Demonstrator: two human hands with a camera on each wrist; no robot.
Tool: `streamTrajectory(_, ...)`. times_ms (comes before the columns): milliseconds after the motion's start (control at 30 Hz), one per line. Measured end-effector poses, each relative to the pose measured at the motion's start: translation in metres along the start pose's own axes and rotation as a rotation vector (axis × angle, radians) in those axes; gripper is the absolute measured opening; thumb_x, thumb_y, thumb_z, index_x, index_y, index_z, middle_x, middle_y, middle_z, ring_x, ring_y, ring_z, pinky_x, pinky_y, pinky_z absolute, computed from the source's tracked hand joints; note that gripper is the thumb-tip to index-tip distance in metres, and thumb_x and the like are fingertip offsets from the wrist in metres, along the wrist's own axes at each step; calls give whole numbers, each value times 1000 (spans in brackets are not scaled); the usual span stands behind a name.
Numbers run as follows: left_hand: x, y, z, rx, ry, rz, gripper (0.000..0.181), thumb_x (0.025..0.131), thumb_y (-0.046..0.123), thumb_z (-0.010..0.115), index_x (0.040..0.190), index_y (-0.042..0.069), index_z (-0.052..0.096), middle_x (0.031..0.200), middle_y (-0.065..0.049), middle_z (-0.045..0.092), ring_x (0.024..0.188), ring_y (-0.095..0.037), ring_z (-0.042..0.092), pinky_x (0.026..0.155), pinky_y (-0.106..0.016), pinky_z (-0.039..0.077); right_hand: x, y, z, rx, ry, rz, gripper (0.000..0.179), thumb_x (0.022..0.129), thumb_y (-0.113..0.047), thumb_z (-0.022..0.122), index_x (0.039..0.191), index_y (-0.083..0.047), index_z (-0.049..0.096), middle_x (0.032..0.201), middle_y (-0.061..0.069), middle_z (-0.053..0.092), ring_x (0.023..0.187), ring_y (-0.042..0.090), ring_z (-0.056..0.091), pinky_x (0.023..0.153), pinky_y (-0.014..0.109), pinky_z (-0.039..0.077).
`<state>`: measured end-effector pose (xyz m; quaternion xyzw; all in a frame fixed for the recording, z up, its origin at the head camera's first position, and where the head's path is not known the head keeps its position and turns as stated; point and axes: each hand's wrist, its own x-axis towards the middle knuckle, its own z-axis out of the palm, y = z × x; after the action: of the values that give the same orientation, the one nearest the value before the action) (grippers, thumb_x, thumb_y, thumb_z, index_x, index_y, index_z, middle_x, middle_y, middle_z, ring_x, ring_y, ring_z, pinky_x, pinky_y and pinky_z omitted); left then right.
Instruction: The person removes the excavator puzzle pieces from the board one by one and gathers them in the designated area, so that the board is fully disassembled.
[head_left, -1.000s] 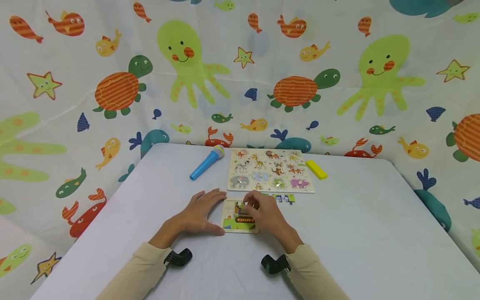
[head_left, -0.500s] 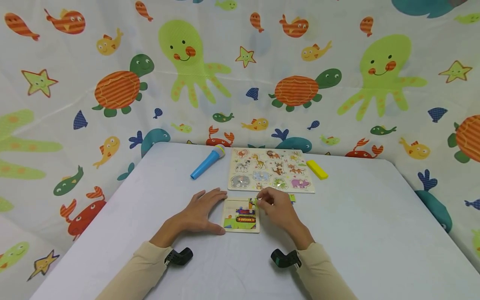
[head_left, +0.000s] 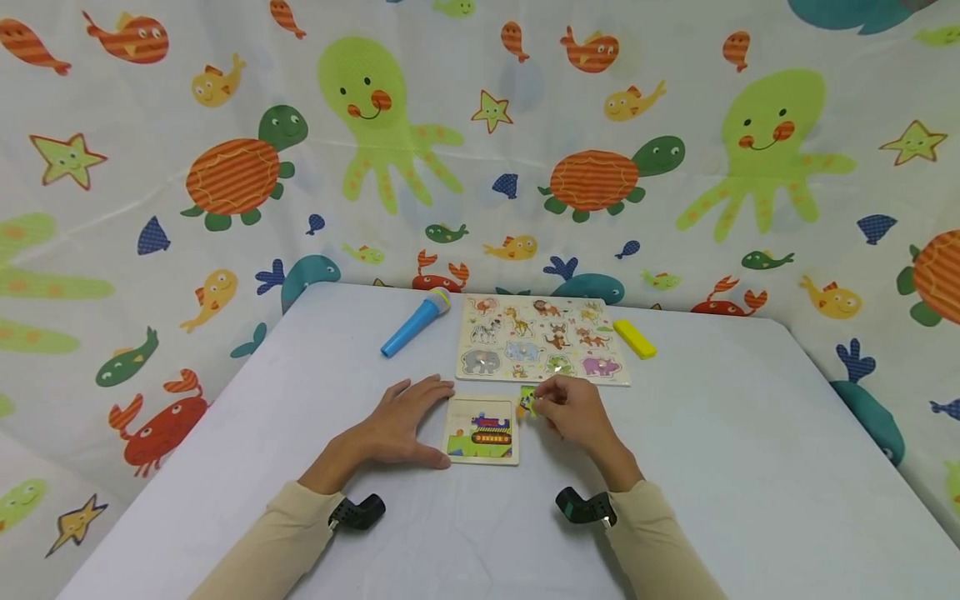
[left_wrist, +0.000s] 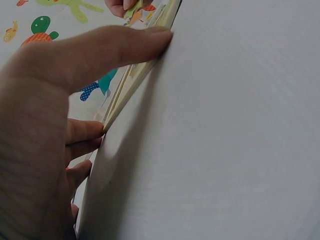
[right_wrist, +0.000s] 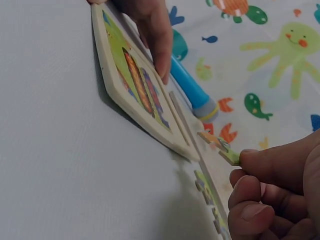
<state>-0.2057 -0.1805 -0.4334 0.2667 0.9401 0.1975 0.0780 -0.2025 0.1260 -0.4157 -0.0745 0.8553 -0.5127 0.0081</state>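
My left hand [head_left: 392,425] lies along the left side of a small square wooden jigsaw tray [head_left: 461,415], thumb at the near corner and fingers at the far one. Assembled pieces with a tracked vehicle [head_left: 492,433] fill the tray's lower part; bare wood shows above. Just off the tray's right side, my right hand [head_left: 583,417] pinches a green and orange jigsaw piece [right_wrist: 227,152] between thumb and forefinger, raised over the table in the right wrist view. More loose jigsaw pieces [right_wrist: 205,189] lie below that hand, hidden behind it in the head view.
Behind the tray lies a larger wooden animal puzzle board [head_left: 495,337]. A blue toy microphone [head_left: 412,327] is at its left, and a yellow block [head_left: 634,339] at its right. A curtain with sea animals [head_left: 480,167] hangs along the table's far edge.
My right hand has moved from over the tray to its right, carrying a jigsaw piece out with it. The tray's upper part is now uncovered. My left hand stays in place.
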Motion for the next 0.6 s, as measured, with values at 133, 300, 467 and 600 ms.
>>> streamTrajectory(133, 0, 0, 0, -2, 3, 5, 104, 69, 67, 76, 155, 19, 41, 163, -1, 36, 155, -24, 19, 124, -57, 7, 0, 3, 1, -24, -2, 32, 5, 90, -5, 73, 94, -5, 70, 65, 6, 59, 48, 16, 49, 43, 26, 43)
streamTrajectory(300, 0, 0, 0, 1, 2, 4, 104, 69, 68, 76, 154, 19, 41, 163, -1, 36, 155, -24, 19, 125, -57, 7, 0, 8, 3, -38, -13, 49, 6, 88, -5, 74, 92, -3, 69, 62, 4, 59, 46, 15, 48, 42, 26, 43)
streamTrajectory(467, 0, 1, 0, 2, 0, 3, 104, 69, 68, 75, 154, 19, 41, 162, -1, 36, 155, -24, 19, 124, -57, 7, 0, 10, 4, -56, -30, 51, 7, 88, -6, 74, 93, -2, 70, 61, 4, 59, 44, 14, 48, 42, 25, 43)
streamTrajectory(600, 0, 1, 0, 4, 2, 3, 103, 70, 67, 76, 155, 19, 41, 162, -1, 36, 155, -25, 20, 125, -57, 8, 0, 10, 4, -68, -29, 55, 5, 88, -5, 73, 93, -4, 70, 62, 4, 60, 44, 14, 48, 42, 25, 44)
